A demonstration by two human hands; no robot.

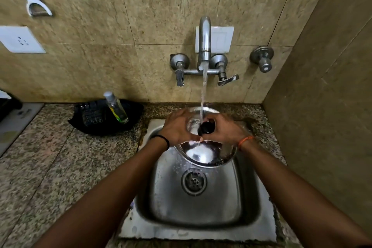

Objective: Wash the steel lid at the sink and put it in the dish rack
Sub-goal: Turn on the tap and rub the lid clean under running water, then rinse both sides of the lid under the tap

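The round steel lid (pixel 203 153) with a black knob (pixel 207 128) is held over the steel sink (pixel 193 213), under running water from the tap (pixel 205 40). My left hand (pixel 178 129) rests flat on the lid's left top side. My right hand (pixel 225 130) grips the lid by the black knob. The stream hits the lid just left of the knob. The lid's far rim shows behind my fingers; its near half is wet and shiny. No dish rack is in view.
A black tray (pixel 104 119) with a scrubber and a clear bottle (pixel 116 108) sits on the granite counter (pixel 50 157) left of the sink. A wall (pixel 322 106) closes in on the right. A socket plate (pixel 20 39) and peeler hang on the tiled wall.
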